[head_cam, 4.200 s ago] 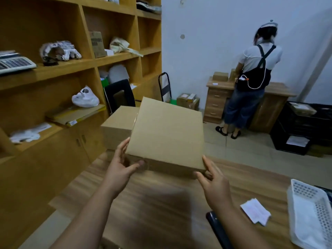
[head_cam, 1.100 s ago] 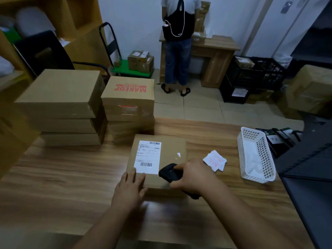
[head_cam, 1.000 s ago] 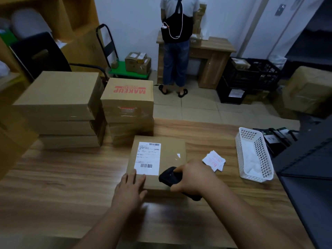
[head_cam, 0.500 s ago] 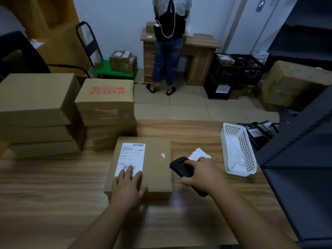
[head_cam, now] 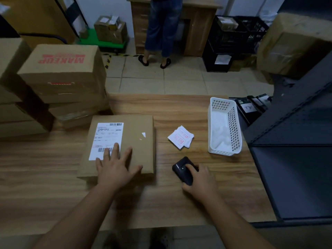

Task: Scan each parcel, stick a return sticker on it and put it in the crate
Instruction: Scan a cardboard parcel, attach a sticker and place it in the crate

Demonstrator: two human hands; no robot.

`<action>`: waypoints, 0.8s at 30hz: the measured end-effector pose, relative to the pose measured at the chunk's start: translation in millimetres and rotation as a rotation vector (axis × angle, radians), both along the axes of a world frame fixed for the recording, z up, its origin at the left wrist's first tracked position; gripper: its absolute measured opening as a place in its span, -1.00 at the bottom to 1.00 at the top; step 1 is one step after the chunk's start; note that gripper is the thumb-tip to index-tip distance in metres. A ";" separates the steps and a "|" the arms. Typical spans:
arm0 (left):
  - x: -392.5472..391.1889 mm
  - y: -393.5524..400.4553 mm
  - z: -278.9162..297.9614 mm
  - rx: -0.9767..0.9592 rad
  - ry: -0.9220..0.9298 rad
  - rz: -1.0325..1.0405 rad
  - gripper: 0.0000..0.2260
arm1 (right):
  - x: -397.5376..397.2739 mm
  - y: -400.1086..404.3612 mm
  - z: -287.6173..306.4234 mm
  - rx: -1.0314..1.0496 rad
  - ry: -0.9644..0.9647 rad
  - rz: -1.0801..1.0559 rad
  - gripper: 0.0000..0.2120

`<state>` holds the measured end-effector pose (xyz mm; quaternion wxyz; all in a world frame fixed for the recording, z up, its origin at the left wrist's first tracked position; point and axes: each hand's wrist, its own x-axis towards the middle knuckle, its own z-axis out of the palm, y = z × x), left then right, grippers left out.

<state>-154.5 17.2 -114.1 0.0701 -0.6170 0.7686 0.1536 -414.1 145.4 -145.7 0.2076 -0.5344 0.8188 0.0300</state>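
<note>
A worker's left hand (head_cam: 115,171) lies flat, fingers spread, on the parcel (head_cam: 124,141) at centre frame, while the right hand (head_cam: 199,178) grips what looks like a scanner (head_cam: 182,169), the return stickers (head_cam: 181,137) just above-left of it on the bench (head_cam: 53,186).

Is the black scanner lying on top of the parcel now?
No, the right hand holds the scanner over the bare table, to the right of the parcel.

Likely parcel stockroom; stacked cartons (head_cam: 61,74); black crates (head_cam: 233,38) on tiled floor; labelled parcel (head_cam: 122,144)
</note>
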 end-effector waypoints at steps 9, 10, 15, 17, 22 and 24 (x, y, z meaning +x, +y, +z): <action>-8.2 1.0 -0.1 0.003 0.014 0.019 -0.29 | -11.9 -37.2 0.6 -0.180 -0.055 -0.027 -0.42; -9.5 0.0 0.3 -0.002 0.017 0.014 -0.29 | -11.9 -51.4 3.1 -0.208 -0.050 -0.033 -0.45; -12.7 -4.8 0.2 -0.011 0.012 -0.004 -0.27 | -17.5 -108.4 -3.4 -0.189 0.022 0.026 -0.46; -11.3 -4.2 -1.4 -0.009 0.017 -0.003 -0.27 | -22.2 -117.7 -12.6 -0.187 0.020 0.048 -0.46; -9.2 0.1 -4.4 -0.021 0.028 0.008 -0.27 | -32.5 -113.6 -29.6 -0.174 0.120 0.140 -0.61; -9.3 0.8 -5.0 -0.013 0.013 0.007 -0.26 | -33.9 -112.3 -29.8 -0.248 0.069 0.085 -0.64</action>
